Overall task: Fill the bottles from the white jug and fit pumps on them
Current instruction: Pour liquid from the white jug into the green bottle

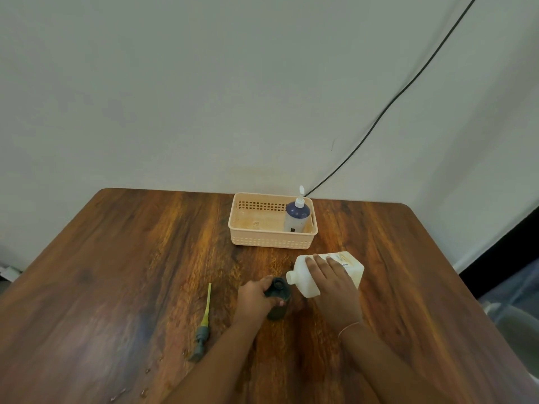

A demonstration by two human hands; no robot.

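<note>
The right hand [335,284] was closed around the tilted white jug [332,272], spout at the mouth of the dark bottle [277,298], which the left hand [255,298] gripped upright on the counter [116,272]. One pumped bottle [296,217] stood in the basket [271,237]. The loose pump [204,325] remained unfitted.

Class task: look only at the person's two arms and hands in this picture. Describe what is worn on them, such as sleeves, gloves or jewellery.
Both forearms are bare as far as the picture shows, with no sleeves in view and no gloves. The right hand has a thin, light-coloured bracelet around the wrist. The left hand and its wrist show no band or watch. No rings can be made out on either hand, though the fingers are small and a little blurred.
</note>
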